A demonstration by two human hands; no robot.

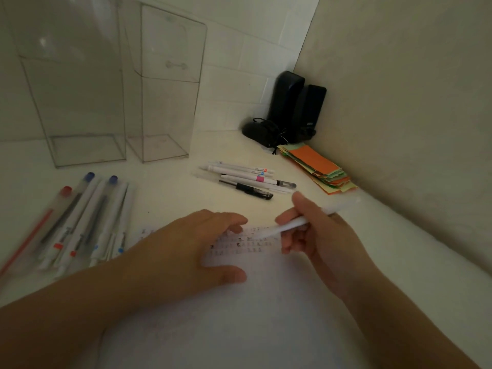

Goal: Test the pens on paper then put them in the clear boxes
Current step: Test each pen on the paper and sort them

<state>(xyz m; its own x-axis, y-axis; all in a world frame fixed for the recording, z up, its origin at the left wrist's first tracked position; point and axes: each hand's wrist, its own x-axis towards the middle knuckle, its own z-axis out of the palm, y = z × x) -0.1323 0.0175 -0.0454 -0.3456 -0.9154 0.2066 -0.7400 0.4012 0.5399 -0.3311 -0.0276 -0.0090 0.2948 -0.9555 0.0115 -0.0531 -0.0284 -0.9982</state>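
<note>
A white sheet of paper (pixel 266 302) with rows of small dark marks lies in front of me. My left hand (pixel 191 249) rests flat on it, fingers spread. My right hand (pixel 314 235) grips a white pen (pixel 298 223), its tip pointing left over the marks. Several capped pens with red and blue caps (pixel 80 219) lie at the left. Several more pens (pixel 247 179) lie beyond the paper. Two tall clear boxes stand at the back, one on the left (pixel 80 102) and one beside it (pixel 165 102); both look empty.
Two black speakers (pixel 298 107) and a black mouse with its cable (pixel 259 131) sit in the back corner. A stack of orange and green paper slips (pixel 319 166) lies by the right wall (pixel 412 102). A tiled wall runs behind the boxes.
</note>
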